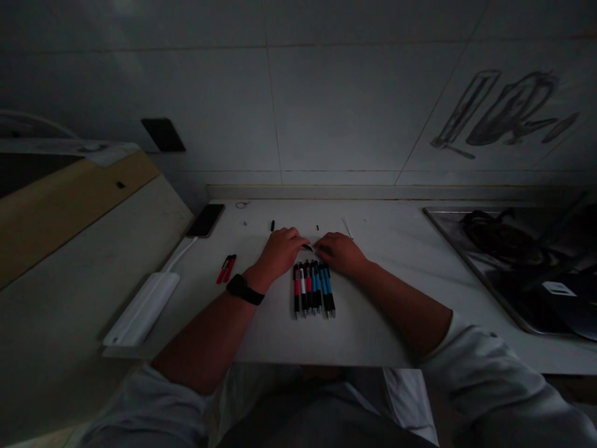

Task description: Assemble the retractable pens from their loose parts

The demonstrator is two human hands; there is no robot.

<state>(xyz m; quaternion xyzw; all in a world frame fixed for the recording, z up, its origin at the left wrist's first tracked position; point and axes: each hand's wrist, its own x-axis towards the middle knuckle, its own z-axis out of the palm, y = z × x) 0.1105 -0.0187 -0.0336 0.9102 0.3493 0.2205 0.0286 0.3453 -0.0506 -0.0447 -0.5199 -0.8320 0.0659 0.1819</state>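
Observation:
Both my hands rest on a white counter (pixel 382 311), fingertips meeting over a small dark pen part (pixel 307 247). My left hand (pixel 280 250), with a black watch on its wrist, is curled and pinches one end of that part. My right hand (pixel 339 251) is curled at the other end; the dim light hides whether it grips the part. Just in front of both hands lies a row of several pens (pixel 313 289), red, white, blue and black, side by side with tips toward me.
Two red pens (pixel 226 269) lie left of my left wrist. A dark phone (pixel 206 220) and a white power bank (pixel 142 309) joined by a cable sit at the left. Small black bits (pixel 272 225) and a thin white refill (pixel 347 227) lie behind my hands. A steel sink (pixel 522 261) is at the right.

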